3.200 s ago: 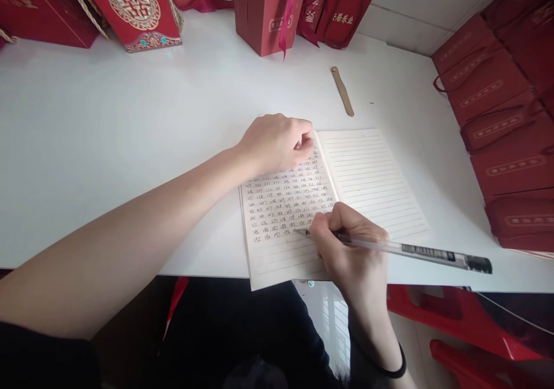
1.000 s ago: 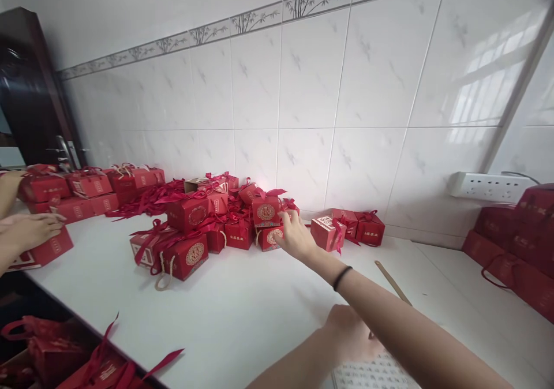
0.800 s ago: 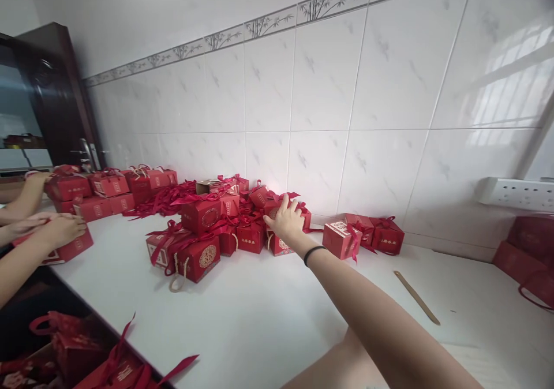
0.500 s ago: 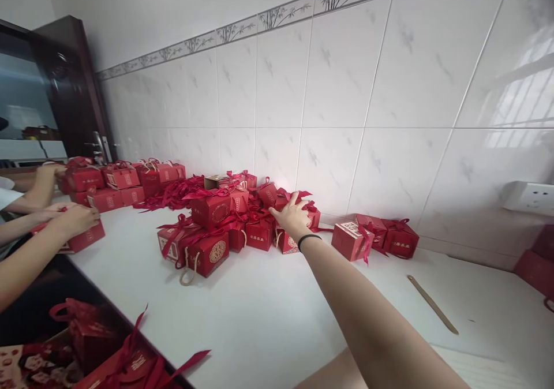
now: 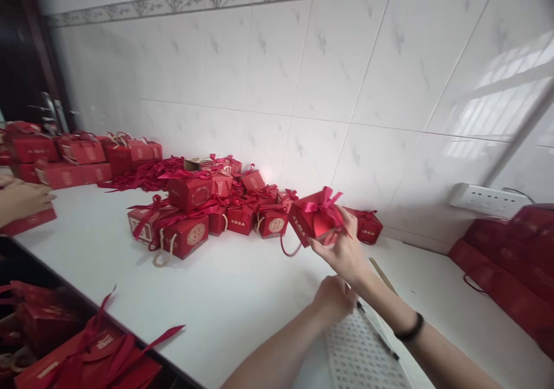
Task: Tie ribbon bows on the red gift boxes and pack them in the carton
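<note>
My right hand point(image 5: 344, 250), with a black band on its wrist, grips a red gift box point(image 5: 309, 219) with a ribbon bow on top. The box is lifted and tilted above the white table, and a cord loop hangs from its left side. Below it, my left hand point(image 5: 335, 299) is closed over the top of a sheet covered in writing point(image 5: 363, 348); whatever its fingers hold is hidden. Beside that hand a dark pen point(image 5: 381, 337) lies on the sheet. Left of the held box is a pile of red gift boxes point(image 5: 190, 193) with ribbons and cord handles.
Another person's hand point(image 5: 23, 198) works over a red box at the far left. More boxes point(image 5: 82, 146) are stacked behind it. Red bags point(image 5: 502, 256) stand at right below a power strip point(image 5: 489, 201). A flat wooden stick point(image 5: 383, 276) lies near my right forearm. Ribboned boxes fill the lower left.
My right hand has come away from the pile and now holds a gift box, farther right. My left hand has come into view over the written sheet. The view has turned right.
</note>
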A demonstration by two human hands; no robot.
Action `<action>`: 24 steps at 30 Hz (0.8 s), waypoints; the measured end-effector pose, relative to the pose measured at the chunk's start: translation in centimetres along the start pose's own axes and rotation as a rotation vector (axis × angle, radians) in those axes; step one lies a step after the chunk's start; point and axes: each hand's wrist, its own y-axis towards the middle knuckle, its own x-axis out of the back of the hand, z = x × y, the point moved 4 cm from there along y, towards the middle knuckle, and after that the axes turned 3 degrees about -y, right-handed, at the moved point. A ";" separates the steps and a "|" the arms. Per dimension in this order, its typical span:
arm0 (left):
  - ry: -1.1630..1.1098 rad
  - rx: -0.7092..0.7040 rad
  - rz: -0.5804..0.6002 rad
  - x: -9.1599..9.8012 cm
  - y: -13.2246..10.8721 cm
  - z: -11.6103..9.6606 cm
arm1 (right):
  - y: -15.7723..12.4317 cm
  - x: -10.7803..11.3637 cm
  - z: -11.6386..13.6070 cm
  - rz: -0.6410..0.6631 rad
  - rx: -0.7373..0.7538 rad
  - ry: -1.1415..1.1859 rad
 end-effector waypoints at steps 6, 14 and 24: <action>-0.230 0.041 -0.259 1.4 1.0 0.9 | -10.5 6.3 -6.2 -0.278 -0.001 -0.161; -0.400 -0.143 -0.223 2.7 0.3 -1.4 | -12.4 5.7 -7.6 -0.267 -0.073 -0.149; -0.280 -0.116 -0.189 5.9 0.5 -1.0 | -12.8 3.6 -4.0 0.075 -0.050 0.288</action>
